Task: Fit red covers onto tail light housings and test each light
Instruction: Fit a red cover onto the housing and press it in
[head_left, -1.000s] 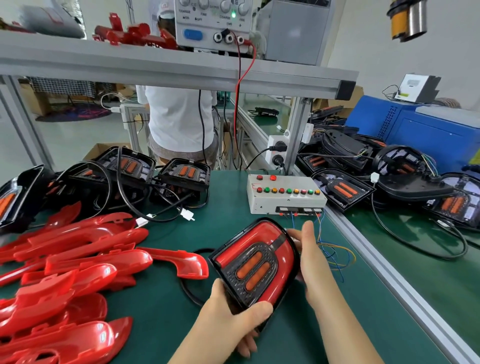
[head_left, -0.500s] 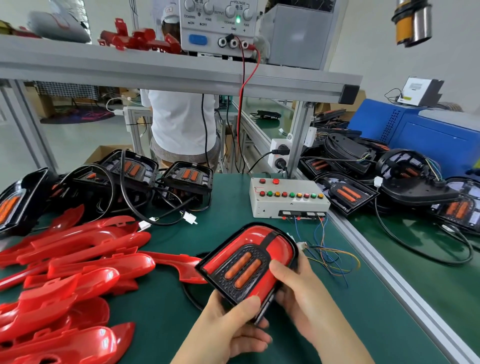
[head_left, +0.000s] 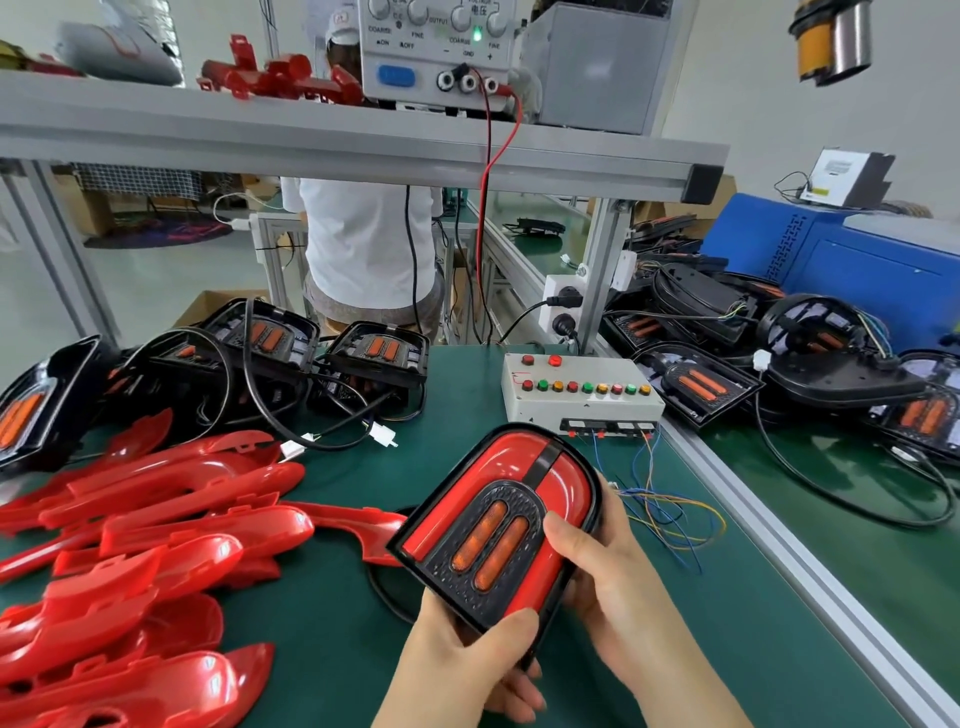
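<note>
Tail light: a tail light housing (head_left: 493, 530) with its fitted red cover (head_left: 519, 457) is being held tilted just above the green bench (head_left: 322, 623), near the front edge, two orange bars facing up.
Left hand: the left hand (head_left: 467, 670) is gripping the housing's near end from below, thumb pressing on the lower rim.
Right hand: the right hand (head_left: 608, 582) is clasping the right side, thumb lying on the cover beside the black insert.
Loose covers: a heap of loose red covers (head_left: 156, 530) is lying on the bench to the left.
Bare housings: black bare housings (head_left: 374, 358) with cables are sitting at the back left.
Test box: a white test box (head_left: 579, 387) with coloured buttons is standing just beyond the held light, thin coloured wires (head_left: 670, 509) trailing from its front.
Shelf: a power supply (head_left: 441, 52) is showing a green lamp.
Background: a person in a white shirt (head_left: 369, 244) is standing behind the bench.
</note>
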